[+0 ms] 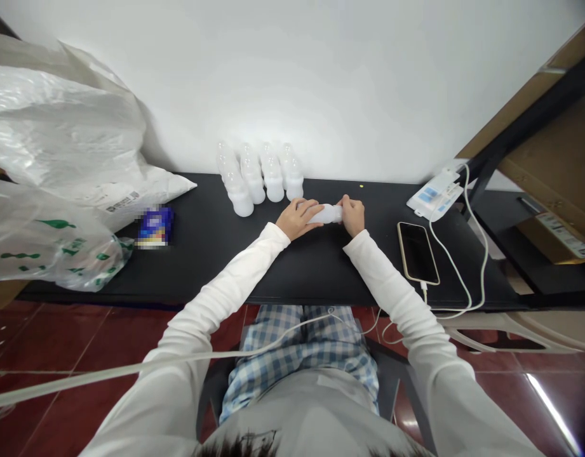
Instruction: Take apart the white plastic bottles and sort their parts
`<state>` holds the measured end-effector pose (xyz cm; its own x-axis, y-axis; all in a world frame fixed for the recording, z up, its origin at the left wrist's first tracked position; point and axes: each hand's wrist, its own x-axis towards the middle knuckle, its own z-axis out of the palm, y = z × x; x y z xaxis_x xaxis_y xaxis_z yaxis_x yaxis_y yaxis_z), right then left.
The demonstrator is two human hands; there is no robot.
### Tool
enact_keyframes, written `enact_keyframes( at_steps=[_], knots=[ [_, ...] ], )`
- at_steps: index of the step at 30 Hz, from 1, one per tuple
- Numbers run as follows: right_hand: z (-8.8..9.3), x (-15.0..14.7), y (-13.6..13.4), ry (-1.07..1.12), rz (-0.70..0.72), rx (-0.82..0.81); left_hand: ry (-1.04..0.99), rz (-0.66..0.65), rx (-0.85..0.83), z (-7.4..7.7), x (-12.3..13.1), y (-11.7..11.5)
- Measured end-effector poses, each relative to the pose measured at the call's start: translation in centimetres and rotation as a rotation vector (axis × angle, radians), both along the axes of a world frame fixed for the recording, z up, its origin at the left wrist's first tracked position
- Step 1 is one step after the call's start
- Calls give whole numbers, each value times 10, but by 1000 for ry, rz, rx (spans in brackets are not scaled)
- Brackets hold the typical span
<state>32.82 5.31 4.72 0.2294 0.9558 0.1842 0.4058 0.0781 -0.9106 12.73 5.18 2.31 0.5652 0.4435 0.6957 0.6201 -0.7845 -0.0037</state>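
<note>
A small white plastic bottle (324, 214) lies sideways between my two hands, just above or on the black table (216, 273); I cannot tell which. Its left end is wrapped by the fingers of my left hand (296, 218). At the bottle's right end, the fingers of my right hand (352, 214) are closed around a clearer, narrower part. Several similar white bottles (274, 188) with clear, rounded upper parts stand upright by the wall, beyond my left hand.
On the right lie a phone (418, 252) with a cable and a white power strip (435, 194). White plastic bags (63, 127) and a blue packet (155, 226) are at the left. A dark shelf with cardboard boxes (554, 165) stands at the far right.
</note>
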Motion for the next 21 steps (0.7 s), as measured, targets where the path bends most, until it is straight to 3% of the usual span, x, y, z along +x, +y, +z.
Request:
enact_keyframes(
  at_steps=[4,7,11,15,21],
  knots=[
    [-1,0,-2,-96,-50,54,-58,-39,-91,1,-1,0],
    [-4,-1,-6,-194,-7,177,-223,-67,-286,6,0,-10],
    [-6,-1,-12,-357,44,385,-527,-43,-644,13,3,-19],
    [-7,0,-12,-497,170,594,-786,26,-1102,19,5,-13],
    [-12,5,-5,-742,340,820,-820,10,-1742,36,-10,6]
  ],
)
